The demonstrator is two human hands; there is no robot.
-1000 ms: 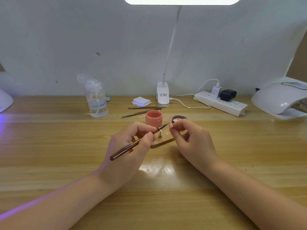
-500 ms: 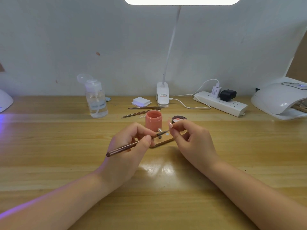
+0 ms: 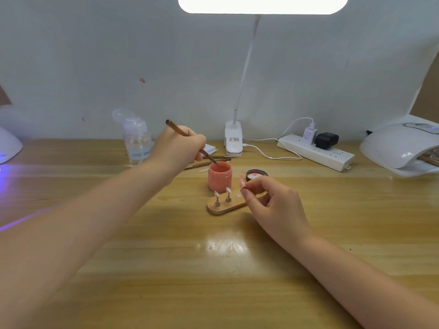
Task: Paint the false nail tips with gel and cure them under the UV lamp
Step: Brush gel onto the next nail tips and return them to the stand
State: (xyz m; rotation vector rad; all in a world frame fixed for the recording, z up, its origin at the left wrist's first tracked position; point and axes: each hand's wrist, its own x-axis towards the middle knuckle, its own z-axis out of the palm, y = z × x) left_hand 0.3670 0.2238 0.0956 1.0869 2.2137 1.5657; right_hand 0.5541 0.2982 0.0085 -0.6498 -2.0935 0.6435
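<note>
1. The right hand (image 3: pixel 273 200) hovers over the middle of the bench (image 3: pixel 213 281), thumb and forefinger pinching a small false nail tip (image 3: pixel 242 184); the other fingers are loosely curled.
2. Just left of that hand a wooden holder (image 3: pixel 225 206) lies on the bench, with two pegs standing on it, each carrying a nail tip (image 3: pixel 228 190). A pale round dot shows on the holder beside the right forefinger.
3. Directly behind the holder stands an open pink gel jar (image 3: pixel 220 176); its dark lid (image 3: pixel 256 174) lies just to the right, inside facing up.
4. The left hand (image 3: pixel 180 146) reaches over the jar, fingers curled round a brown brush (image 3: pixel 180 131), whose tip dips into the jar's mouth while the handle end slants up and left.
5. Behind the jar lie two thin tools (image 3: pixel 213 160) and a white pad stack, partly hidden by the left hand.
6. Along the far edge: a clear pump bottle (image 3: pixel 137 141) to the left, a white clip lamp (image 3: pixel 234 141) in the middle, a power strip (image 3: pixel 316 151) with two plugs right of it.
7. At the far right corner sits a white UV lamp (image 3: pixel 401 148); at the left edge another white device casts violet light on the bench.
</note>
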